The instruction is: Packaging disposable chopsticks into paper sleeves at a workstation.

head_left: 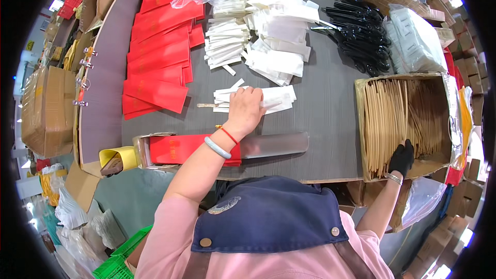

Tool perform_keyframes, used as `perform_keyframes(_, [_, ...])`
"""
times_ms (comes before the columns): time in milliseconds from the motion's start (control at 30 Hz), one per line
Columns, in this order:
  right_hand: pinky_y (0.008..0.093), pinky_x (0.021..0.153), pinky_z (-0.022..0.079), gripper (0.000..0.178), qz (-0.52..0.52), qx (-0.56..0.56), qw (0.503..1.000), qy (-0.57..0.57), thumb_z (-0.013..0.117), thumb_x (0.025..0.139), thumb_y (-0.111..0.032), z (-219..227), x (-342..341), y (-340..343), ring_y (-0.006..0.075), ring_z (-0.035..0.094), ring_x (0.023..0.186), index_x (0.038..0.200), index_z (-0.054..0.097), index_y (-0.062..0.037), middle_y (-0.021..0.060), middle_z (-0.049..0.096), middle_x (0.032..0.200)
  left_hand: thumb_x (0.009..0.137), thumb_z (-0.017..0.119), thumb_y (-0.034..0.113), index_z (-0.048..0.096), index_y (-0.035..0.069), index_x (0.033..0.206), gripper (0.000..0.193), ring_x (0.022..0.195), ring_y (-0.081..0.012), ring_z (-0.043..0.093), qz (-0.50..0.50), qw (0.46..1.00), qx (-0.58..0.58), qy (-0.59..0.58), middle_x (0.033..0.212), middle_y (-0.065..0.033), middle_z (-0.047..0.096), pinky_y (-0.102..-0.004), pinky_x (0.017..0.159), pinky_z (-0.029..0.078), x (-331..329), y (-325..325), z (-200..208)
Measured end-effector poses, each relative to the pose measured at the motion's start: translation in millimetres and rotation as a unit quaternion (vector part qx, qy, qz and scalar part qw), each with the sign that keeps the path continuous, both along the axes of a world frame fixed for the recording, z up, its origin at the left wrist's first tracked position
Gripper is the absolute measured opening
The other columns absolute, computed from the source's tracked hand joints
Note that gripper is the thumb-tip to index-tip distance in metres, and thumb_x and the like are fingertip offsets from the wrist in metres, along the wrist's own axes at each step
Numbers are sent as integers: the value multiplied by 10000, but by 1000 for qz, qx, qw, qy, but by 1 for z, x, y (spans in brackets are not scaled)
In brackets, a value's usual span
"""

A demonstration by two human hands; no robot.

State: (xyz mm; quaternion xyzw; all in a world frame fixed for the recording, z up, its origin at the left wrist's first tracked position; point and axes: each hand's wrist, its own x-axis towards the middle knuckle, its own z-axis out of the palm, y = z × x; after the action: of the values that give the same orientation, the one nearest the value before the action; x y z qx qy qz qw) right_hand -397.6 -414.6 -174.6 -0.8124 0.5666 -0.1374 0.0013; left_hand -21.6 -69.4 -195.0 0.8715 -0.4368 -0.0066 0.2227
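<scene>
My bare left hand is closed over a small row of flat white paper packets in the middle of the table, its fingers bent down on them. A short pale brown strip pokes out to the left of these packets. On the right, my right hand, in a black glove, reaches over the near side of an open cardboard box. Its fingers close on the lower ends of thin wooden chopsticks; the fingertips are partly hidden among them.
Red paper sleeves lie fanned out on the left. White packets and black plastic cutlery are heaped at the back. Below my left forearm lie a red sleeve and a clear plastic piece. A wooden panel borders the left side.
</scene>
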Motion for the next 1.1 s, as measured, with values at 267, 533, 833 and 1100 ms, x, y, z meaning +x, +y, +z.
perform_keyframes(267, [361,818,479,265,228,40,961,-154,564,975,-150,36,48,60,291,610,924,1153,642,29,163,634,998,708,764,126,610,63,866,229,741,-320,630,-66,944,3,324,755,-108,660,-419,702,493,-21,29,57])
perform_keyframes(533, [377,627,461,270,500,298,806,-110,653,867,-105,25,147,151,274,561,685,1127,707,-150,89,561,747,614,850,189,651,111,1131,560,1070,-287,499,-21,993,6,114,1111,-63,559,-419,916,396,-52,83,51])
perform_keyframes(833, [378,704,496,302,597,222,764,-102,677,844,-70,-2,184,189,287,601,789,1143,683,-112,111,624,831,566,877,212,586,65,1239,748,1203,-320,452,-53,995,30,84,1269,-93,528,-461,1015,369,-64,84,42])
perform_keyframes(1100, [322,795,530,284,432,457,748,-211,722,815,-49,1,215,252,230,664,923,1080,619,-44,120,650,992,603,837,157,540,61,1290,755,1147,-302,484,-65,995,30,67,1221,-95,545,-442,966,387,-65,65,33])
